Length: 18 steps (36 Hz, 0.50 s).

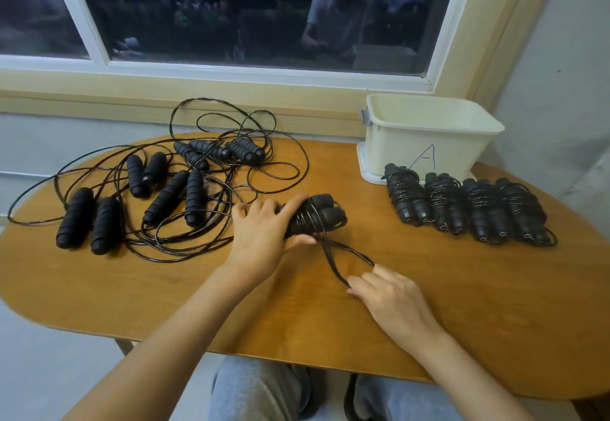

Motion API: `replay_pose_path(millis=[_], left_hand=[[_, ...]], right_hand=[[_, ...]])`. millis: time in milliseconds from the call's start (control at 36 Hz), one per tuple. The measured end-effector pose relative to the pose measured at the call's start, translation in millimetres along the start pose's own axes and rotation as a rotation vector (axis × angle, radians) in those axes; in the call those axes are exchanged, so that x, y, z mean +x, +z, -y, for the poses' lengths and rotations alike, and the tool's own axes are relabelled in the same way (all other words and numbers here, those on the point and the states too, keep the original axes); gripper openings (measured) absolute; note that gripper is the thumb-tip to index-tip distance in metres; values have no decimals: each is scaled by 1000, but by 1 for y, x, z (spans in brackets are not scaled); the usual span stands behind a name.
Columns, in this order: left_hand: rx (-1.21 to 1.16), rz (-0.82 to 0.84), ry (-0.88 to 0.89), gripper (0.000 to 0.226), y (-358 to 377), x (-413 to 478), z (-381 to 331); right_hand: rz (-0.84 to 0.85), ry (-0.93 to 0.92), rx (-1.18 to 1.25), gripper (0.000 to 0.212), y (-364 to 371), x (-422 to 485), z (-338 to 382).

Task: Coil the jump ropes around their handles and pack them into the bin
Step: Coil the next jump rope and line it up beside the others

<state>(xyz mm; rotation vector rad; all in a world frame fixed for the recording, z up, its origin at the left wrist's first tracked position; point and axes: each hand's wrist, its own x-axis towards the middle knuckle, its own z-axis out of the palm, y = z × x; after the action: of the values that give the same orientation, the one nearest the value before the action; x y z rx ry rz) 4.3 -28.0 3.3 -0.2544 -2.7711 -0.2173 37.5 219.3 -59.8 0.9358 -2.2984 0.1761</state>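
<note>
Ropes (158, 189) are sprawling loose at the left of the counter (462, 305). Why?

They are waiting their turn, I'd say. In the middle the left hand (260, 236) is gripping a pair of handles (321, 212), its fingers curling round them, probably to stop the wound turns slipping.

And the right hand (392, 298)?

Its fingers are pinching the last loop (334, 265) of cord, drawing it taut toward the person.

Farther right?

Four wound bundles (468, 206) are lying in a row just in front of the bin (429, 137), likely being staged for packing together.
</note>
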Motion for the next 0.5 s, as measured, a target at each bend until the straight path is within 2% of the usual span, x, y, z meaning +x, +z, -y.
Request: replay_pose_path(millis=[167, 250, 361, 444, 500], left_hand=[[143, 234, -23, 97, 18, -14, 5], [198, 269, -29, 88, 20, -15, 0], [158, 290, -26, 75, 24, -15, -1], [115, 280, -11, 74, 25, -13, 2], [107, 260, -1, 72, 26, -13, 2]], right_hand=[[56, -123, -28, 31, -12, -3, -4], [96, -134, -20, 32, -14, -5, -4], [154, -66, 28, 31, -16, -5, -6], [280, 68, 56, 45, -21, -4, -6], [395, 187, 88, 67, -28, 4, 1]])
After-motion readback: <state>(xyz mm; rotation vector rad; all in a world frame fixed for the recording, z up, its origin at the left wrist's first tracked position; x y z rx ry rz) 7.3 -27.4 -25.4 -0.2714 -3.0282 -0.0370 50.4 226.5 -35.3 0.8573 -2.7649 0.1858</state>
